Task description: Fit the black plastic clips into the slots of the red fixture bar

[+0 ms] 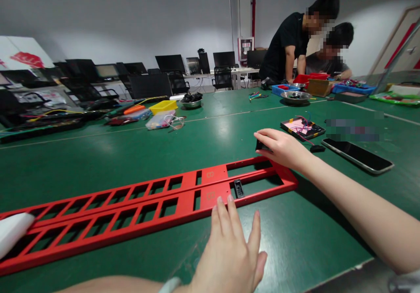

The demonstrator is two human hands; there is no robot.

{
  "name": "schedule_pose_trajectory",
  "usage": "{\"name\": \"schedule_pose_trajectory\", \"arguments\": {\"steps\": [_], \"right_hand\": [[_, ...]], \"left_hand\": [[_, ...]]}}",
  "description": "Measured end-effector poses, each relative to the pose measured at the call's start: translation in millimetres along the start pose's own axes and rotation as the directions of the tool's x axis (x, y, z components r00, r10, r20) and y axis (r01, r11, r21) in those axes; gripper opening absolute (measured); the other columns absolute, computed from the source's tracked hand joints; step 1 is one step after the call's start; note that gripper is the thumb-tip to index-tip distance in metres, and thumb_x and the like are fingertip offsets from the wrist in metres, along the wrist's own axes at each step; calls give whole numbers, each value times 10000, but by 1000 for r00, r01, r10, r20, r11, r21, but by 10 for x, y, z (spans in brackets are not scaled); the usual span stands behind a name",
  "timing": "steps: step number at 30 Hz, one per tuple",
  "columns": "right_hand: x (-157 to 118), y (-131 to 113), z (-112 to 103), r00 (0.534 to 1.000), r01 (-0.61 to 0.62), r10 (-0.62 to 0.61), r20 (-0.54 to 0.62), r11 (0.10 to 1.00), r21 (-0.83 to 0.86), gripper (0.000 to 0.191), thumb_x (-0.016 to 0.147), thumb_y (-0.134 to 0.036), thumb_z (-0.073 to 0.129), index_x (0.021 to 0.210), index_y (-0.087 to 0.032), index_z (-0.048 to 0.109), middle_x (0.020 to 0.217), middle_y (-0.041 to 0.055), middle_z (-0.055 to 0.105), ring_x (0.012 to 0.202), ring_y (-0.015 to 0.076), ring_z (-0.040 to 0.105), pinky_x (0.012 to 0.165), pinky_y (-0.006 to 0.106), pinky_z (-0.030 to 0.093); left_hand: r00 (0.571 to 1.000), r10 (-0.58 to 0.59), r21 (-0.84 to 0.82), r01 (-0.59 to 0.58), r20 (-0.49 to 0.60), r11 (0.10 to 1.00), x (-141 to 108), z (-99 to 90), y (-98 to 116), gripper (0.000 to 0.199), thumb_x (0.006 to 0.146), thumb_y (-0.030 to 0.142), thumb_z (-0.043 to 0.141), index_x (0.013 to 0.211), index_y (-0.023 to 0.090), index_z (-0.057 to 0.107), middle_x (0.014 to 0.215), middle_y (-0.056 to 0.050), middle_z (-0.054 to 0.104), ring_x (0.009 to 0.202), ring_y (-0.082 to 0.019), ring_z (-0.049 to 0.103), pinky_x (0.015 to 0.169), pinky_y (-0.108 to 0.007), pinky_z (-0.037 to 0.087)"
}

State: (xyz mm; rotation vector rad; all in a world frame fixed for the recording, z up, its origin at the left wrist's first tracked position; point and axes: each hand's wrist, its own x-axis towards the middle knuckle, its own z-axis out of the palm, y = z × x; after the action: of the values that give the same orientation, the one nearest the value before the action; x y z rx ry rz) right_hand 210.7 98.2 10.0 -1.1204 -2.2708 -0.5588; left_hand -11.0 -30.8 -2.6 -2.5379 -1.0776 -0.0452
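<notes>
A long red frame [188,200] with two rows of rectangular openings lies across the green table. Near its right end, a small black rocker-like part [239,188] sits in one opening of the nearer row. My left hand [231,249] is open, fingers stretched, with the fingertips at the frame's near edge beside that part. My right hand [281,147] is closed around a small black part [260,145] above the frame's far right corner. Fingers cover most of that part, so its full shape is hidden. A white object [15,231] rests on the frame's left end.
A phone [357,155] and an open box with wires [302,128] lie right of my right hand. Farther back are a yellow tray [163,107], metal bowls [295,98] and blue bins [282,90]. Two people [288,43] work at the table's far right.
</notes>
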Motion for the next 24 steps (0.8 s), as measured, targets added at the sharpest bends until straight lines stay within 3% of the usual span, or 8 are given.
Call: {"name": "schedule_pose_trajectory", "arguments": {"steps": [7,14,24], "right_hand": [[-7,-260,-14,994,92,-101,31,973,209,400,790,-286,503,1146,-103,500,1108,155,543,990,221,531,817,347,472],[-19,-489,-36,981,53,-150,125,818,572,476,759,-315,546,1191,-127,475,1076,133,562,978,179,547,832,298,461],[-36,-505,-15,980,-2,-129,149,750,662,497,713,-312,601,1165,-131,504,1072,132,579,990,193,543,855,325,440]], "left_hand": [[1000,2,7,-2,-21,1000,9,15,6,517,769,511,387,1196,232,473,1139,-303,486,1081,-445,395,796,-551,410],[1000,12,18,-12,-1,1000,-10,19,16,523,778,521,366,1200,232,469,1142,-302,488,1091,-441,394,809,-549,399],[999,-4,28,5,-39,1000,-26,11,24,515,767,516,390,1187,234,487,1128,-296,503,1083,-437,409,803,-540,406]]}}
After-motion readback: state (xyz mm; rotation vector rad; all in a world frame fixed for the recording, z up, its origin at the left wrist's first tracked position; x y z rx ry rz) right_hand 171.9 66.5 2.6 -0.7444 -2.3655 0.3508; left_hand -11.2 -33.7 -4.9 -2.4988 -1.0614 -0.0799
